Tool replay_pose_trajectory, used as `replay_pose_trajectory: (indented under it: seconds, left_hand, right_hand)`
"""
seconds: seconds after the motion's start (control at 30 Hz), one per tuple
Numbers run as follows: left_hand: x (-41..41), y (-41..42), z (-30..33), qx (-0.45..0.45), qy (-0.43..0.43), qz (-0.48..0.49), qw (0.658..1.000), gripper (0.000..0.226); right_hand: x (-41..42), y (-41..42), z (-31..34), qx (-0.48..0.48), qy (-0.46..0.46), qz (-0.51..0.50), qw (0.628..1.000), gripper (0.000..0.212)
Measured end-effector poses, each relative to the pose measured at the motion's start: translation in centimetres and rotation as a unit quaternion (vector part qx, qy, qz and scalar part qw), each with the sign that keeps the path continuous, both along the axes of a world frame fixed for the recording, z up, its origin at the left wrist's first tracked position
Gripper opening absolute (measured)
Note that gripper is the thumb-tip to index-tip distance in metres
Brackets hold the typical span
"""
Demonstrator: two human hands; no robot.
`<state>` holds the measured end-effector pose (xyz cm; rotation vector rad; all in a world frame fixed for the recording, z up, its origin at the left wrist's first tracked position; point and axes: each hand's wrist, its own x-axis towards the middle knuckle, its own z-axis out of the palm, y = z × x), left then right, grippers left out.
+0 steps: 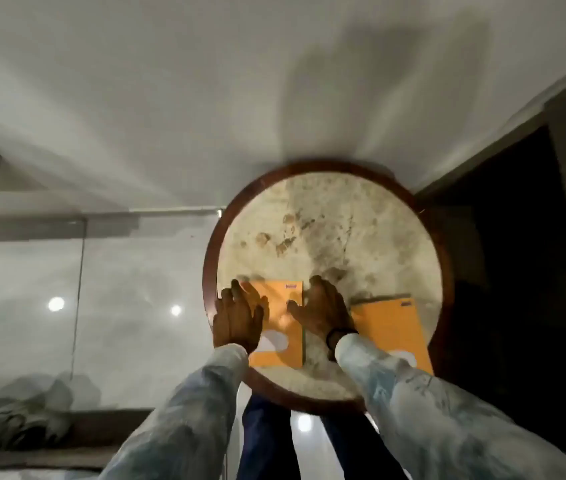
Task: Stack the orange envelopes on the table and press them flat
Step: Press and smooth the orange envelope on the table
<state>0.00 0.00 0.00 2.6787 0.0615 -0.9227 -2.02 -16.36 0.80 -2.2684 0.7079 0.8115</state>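
Two orange envelopes lie flat on a round stone-topped table with a dark wooden rim. The left envelope is near the table's front left edge. My left hand rests palm down on its left side, fingers spread. My right hand lies flat at its right edge, fingers apart, partly on the table top. The second envelope sits apart to the right, near the rim, with my right sleeve covering its lower left corner. Each envelope shows a white rounded mark near its lower end.
A white wall stands behind the table. A dark doorway or cabinet is at the right. A glossy tiled floor with light reflections spreads on the left, with crumpled cloth at the lower left. My legs show under the table.
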Motion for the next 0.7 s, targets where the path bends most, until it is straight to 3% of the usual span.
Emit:
replay_pose_trajectory:
  seconds: [0.07, 0.23, 0.37, 0.5, 0.7]
  left_hand:
    - [-1.3, 0.3, -2.8, 0.007, 0.04, 0.048, 0.998, 0.077]
    - [-1.8, 0.3, -5.7, 0.024, 0.023, 0.108, 0.994, 0.076]
    - [3.1, -1.5, -6.6, -0.038, 0.0, 0.139, 0.99, 0.075]
    - [11.0, -5.8, -7.7, -0.105, -0.067, 0.135, 0.983, 0.076]
    - [14.6, -9.7, -8.0, -0.027, -0.114, 0.101, 0.988, 0.07]
  right_hand:
    - [-1.5, 1.8, -2.9, 0.006, 0.045, -0.038, 0.998, 0.066]
    - [-3.3, 4.3, -6.0, -0.028, 0.021, -0.138, 0.99, 0.073]
    - [0.9, 2.1, -7.6, -0.024, -0.039, -0.206, 0.977, 0.057]
    - [8.1, -2.1, -8.8, -0.047, -0.136, -0.234, 0.962, 0.054]
    - [12.0, -5.9, -9.7, -0.053, -0.156, -0.215, 0.963, 0.056]
